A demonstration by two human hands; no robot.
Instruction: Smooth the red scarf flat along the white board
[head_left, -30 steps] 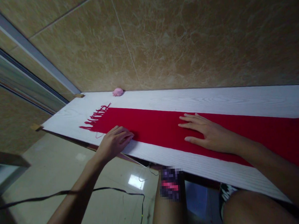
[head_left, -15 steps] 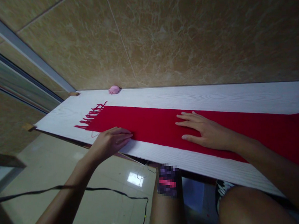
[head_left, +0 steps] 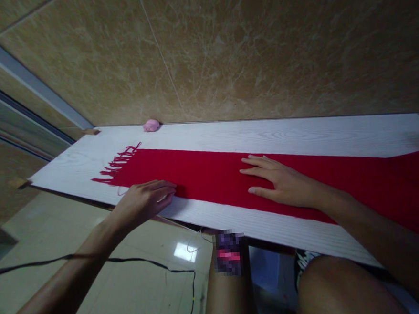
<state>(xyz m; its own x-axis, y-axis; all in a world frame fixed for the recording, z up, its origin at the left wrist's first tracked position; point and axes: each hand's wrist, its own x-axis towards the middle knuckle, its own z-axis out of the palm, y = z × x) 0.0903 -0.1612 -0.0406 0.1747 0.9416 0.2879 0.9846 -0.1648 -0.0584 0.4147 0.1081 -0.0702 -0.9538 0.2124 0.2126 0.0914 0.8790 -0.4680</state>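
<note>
A long red scarf (head_left: 211,176) lies lengthwise on a white wood-grain tabletop (head_left: 322,130), its fringed end to the left. At the scarf's near edge, not far from the fringe, my left hand (head_left: 146,199) has its fingers and thumb closed together on the cloth. The fingertips are partly hidden by the hand itself. My right hand (head_left: 285,183) rests palm down on the middle of the scarf, fingers spread and holding nothing. The cloth widens toward the right side of the view.
A small pink pig figure (head_left: 152,125) sits at the back edge by the marbled wall (head_left: 259,53). Below the table's front edge are my legs (head_left: 230,299) and a tiled floor. A black cord (head_left: 141,260) hangs in front, passing by my left forearm.
The view has shifted slightly to the right, so more of the scarf shows at the right edge. Both hands keep nearly the same places on the scarf.
</note>
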